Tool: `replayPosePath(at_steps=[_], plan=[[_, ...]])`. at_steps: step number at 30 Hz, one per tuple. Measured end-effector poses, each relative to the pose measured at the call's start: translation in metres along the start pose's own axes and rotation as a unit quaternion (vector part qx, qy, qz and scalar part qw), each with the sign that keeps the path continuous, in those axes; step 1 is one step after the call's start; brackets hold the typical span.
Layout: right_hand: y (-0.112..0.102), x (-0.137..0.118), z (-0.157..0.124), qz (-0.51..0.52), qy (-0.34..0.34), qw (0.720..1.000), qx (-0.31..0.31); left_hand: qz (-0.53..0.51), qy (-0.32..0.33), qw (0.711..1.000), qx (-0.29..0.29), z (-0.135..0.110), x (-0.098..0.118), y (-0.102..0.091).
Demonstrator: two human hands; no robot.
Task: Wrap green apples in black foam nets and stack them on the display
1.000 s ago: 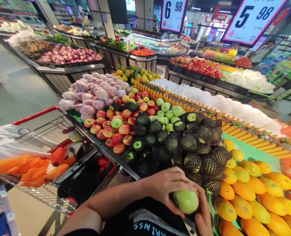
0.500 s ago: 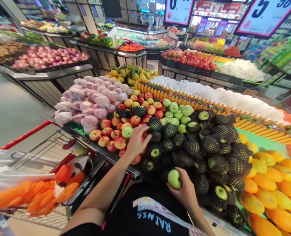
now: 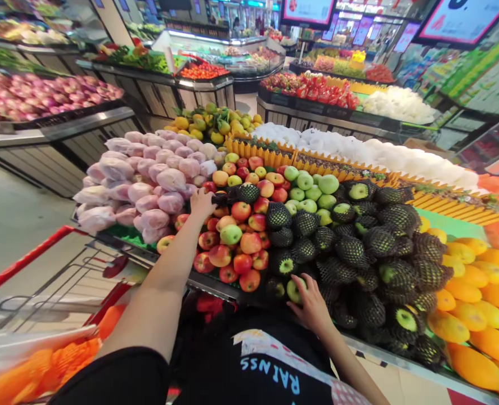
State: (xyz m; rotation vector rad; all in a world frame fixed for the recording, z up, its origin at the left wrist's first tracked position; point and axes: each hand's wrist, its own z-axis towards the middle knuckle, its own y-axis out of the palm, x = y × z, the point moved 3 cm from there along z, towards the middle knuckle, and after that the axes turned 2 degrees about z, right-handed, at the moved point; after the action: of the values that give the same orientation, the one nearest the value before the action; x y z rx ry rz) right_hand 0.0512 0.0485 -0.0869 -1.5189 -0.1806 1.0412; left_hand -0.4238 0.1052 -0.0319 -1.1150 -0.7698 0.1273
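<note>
My left hand (image 3: 201, 203) reaches far out over the red apples (image 3: 236, 236). Its fingers are closed on the end of a black foam net (image 3: 223, 198) at the edge of the pink-wrapped fruit (image 3: 148, 180). My right hand (image 3: 312, 304) is close to my body at the front of the stand. It cups a bare green fruit (image 3: 295, 289) that rests among the net-wrapped green fruit (image 3: 359, 242).
A red shopping trolley (image 3: 34, 259) with orange net bags (image 3: 42, 365) stands at my left. Yellow mangoes (image 3: 472, 298) fill the right end of the stand, bare green apples (image 3: 312, 191) the back. Other produce stands line the aisle beyond.
My left hand moved from the netted fruit farther left and away to the black net by the pink-wrapped fruit. My right hand lowered the green fruit onto the front of the pile.
</note>
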Motion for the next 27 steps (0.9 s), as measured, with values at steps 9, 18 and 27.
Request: replayPosePath(at_steps=[9,18,27], plan=[[-0.029,-0.007,0.009,0.043,-0.009,0.999,0.028,-0.255,0.013,0.955,0.155,-0.018,0.019,-0.057],[-0.060,-0.061,0.038,0.532,0.100,0.839,0.059,-0.569,0.134,0.785,-0.205,-0.182,0.150,-0.014],[-0.049,-0.067,0.043,0.638,0.187,0.740,0.097,-0.599,0.098,0.686,-0.400,-0.222,0.168,0.020]])
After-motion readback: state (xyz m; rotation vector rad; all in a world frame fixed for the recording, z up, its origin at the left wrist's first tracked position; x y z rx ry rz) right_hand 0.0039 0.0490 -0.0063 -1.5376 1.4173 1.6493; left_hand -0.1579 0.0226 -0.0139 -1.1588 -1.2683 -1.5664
